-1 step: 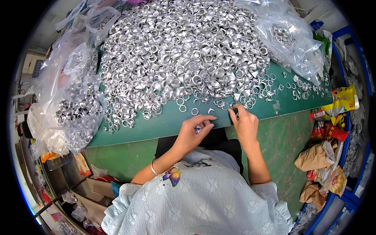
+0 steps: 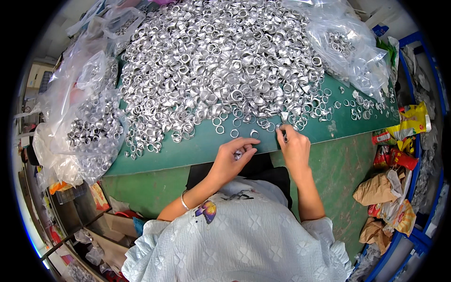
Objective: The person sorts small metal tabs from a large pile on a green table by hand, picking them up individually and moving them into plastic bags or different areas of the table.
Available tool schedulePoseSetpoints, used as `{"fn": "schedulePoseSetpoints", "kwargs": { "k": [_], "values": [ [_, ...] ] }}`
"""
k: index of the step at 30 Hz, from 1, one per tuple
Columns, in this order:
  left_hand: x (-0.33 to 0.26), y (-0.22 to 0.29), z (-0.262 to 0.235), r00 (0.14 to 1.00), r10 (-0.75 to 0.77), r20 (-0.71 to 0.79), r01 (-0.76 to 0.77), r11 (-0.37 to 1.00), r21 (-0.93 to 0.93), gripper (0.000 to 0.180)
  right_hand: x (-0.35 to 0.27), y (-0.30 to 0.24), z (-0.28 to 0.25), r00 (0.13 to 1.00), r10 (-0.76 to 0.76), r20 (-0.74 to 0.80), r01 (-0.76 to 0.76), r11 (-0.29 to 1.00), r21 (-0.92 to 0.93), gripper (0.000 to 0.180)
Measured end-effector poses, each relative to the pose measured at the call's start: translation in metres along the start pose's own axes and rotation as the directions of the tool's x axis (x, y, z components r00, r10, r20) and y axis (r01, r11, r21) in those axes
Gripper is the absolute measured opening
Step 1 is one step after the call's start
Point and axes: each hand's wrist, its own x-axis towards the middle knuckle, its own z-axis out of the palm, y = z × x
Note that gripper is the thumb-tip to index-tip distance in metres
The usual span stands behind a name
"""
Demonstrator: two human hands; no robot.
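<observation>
Right hand [image 2: 296, 149] perhaps rightward, green tabletop [image 2: 188, 152], blue shelving [image 2: 419, 240]

A few silvery metal rings [image 2: 239, 153], partly hidden, sit in the curled palm of the left hand [image 2: 233, 156], and a single plain ring [image 2: 254, 134] lies by its fingertips on the green tabletop [image 2: 188, 152]. The right hand's [image 2: 295, 144] fingertips are at the near fringe of a broad, heaped pile of similar rings [image 2: 216, 61], tumbled at all angles, some flat, some tilted.
</observation>
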Motion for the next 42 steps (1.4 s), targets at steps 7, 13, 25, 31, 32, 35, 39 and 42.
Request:
{"fn": "schedulePoseSetpoints", "kwargs": {
  "k": [7, 13, 25, 31, 32, 35, 39, 42],
  "values": [
    [-0.001, -0.001, -0.002, 0.999, -0.034, -0.009, 0.034, 0.999, -0.010, 0.020, 0.000, 0.010, -0.029, 0.768, 0.169, 0.618, -0.579, -0.229, 0.782, 0.008],
    [0.000, -0.001, 0.001, 0.999, -0.043, 0.024, 0.044, 0.999, -0.031, 0.020, -0.006, 0.037, -0.024, 0.877, 0.113, 0.467, -0.292, -0.647, 0.704, 0.012],
    [0.001, -0.002, 0.001, 0.999, -0.044, 0.024, 0.045, 0.998, -0.042, 0.020, 0.000, 0.047, -0.039, 0.877, 0.296, 0.378, -0.278, -0.329, 0.903, 0.015],
    [0.001, -0.002, 0.001, 0.999, -0.047, 0.025, 0.048, 0.998, -0.042, 0.021, -0.002, 0.026, -0.024, 0.896, 0.443, -0.002, -0.386, 0.782, 0.489, 0.018],
    [0.001, -0.003, 0.001, 0.999, -0.044, 0.026, 0.045, 0.998, -0.043, 0.021, -0.004, 0.027, -0.018, 0.944, 0.320, -0.078, -0.279, 0.903, 0.326, 0.018],
    [0.001, -0.003, 0.001, 0.999, -0.043, 0.030, 0.044, 0.998, -0.045, 0.021, -0.004, 0.024, -0.010, 0.968, 0.169, -0.186, -0.141, 0.978, 0.155, 0.017],
    [-0.001, -0.001, 0.000, 0.998, -0.050, 0.022, 0.051, 0.998, -0.049, 0.021, -0.002, 0.022, -0.020, 0.929, 0.369, 0.015, -0.273, 0.659, 0.700, 0.011],
    [0.000, -0.002, 0.001, 0.999, -0.045, 0.022, 0.046, 0.997, -0.059, 0.020, -0.004, 0.025, -0.027, 0.868, 0.251, 0.428, -0.368, -0.254, 0.895, 0.009]
  ]
}}
